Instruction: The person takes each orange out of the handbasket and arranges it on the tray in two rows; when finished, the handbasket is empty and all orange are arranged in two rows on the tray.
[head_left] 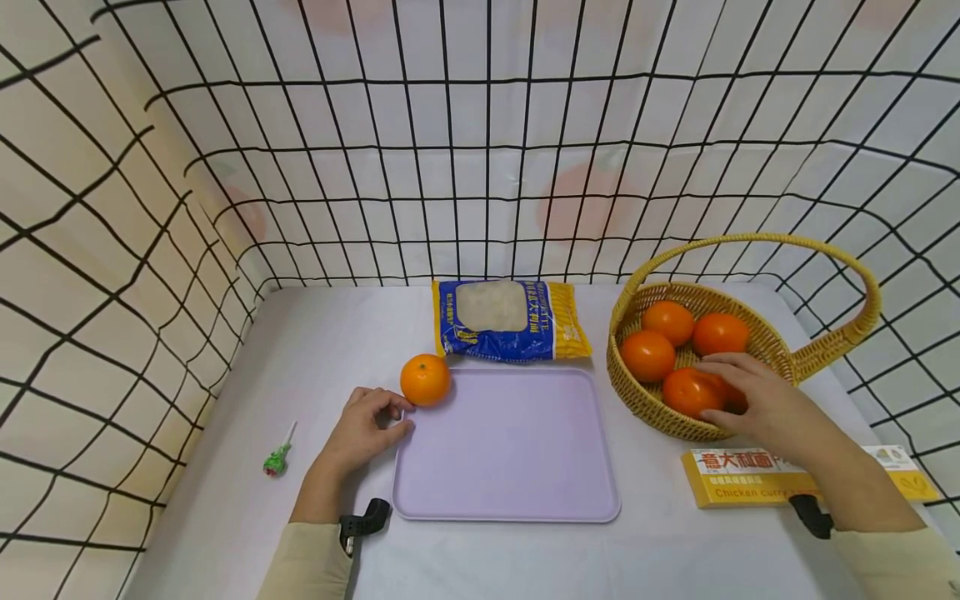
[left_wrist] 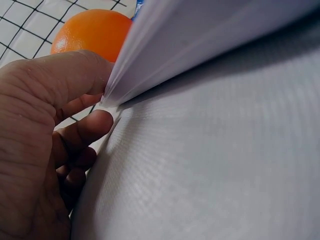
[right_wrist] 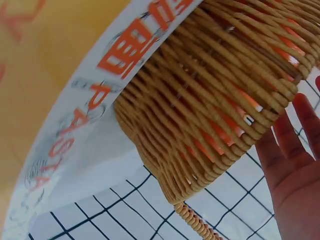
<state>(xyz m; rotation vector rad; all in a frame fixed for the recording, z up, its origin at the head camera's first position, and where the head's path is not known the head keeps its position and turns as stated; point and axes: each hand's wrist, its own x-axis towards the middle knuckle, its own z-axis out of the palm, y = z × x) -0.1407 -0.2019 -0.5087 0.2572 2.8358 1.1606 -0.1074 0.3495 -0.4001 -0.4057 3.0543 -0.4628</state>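
Note:
My left hand (head_left: 369, 429) rests at the left edge of a lilac tray (head_left: 506, 450), its thumb and loosely bent fingers by the rim. Beside its fingertips, at the tray's upper left corner, sits an orange (head_left: 425, 380), also seen in the left wrist view. My right hand (head_left: 765, 408) reaches over the near rim of a wicker basket (head_left: 652, 412) with thumb and fingers spread. Between them is a smooth orange-red tomato (head_left: 692, 392); another fruit is partly hidden under the hand. In the right wrist view the fingers (right_wrist: 287, 145) look fairly straight beside the basket wall.
Several more tomatoes (head_left: 648, 356) lie in the basket, whose tall handle (head_left: 750, 239) arches above it. A yellow pasta box (head_left: 750, 487) lies under the right forearm. Behind the tray is a blue-and-yellow pasta bag (head_left: 510, 321); a green lollipop (head_left: 277, 459) lies left. Black wire mesh (head_left: 487, 200) surrounds the table.

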